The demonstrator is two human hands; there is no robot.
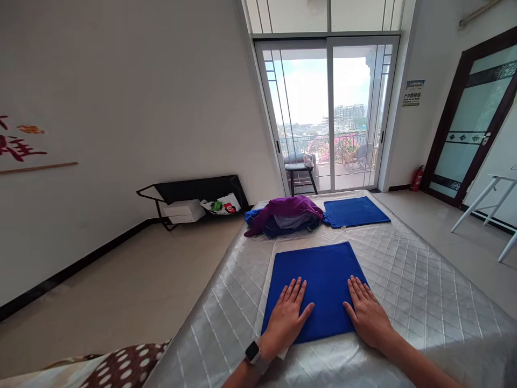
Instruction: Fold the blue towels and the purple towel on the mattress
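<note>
A flat blue rectangle of cloth [323, 285] lies on the silver quilted mattress [420, 291] in front of me. Whether it is a folded garment or a cover, I cannot tell. My left hand [287, 312] rests flat on its left part, fingers spread, a dark-faced watch on the wrist. On the right edge lies my right hand [365, 310], palm down with the thumb apart. Farther back sits a second flat blue cloth [356, 211]. Beside it, to the left, is a crumpled heap of purple and blue cloth [288, 214].
Left of the mattress, a black-framed rack [197, 188] against the wall holds white boxes [183, 211] and a bag [221, 206]. Sliding glass doors [329, 113] stand beyond the mattress. A white-legged table [484, 202] is at right; brown dotted fabric [125, 366] lies at lower left.
</note>
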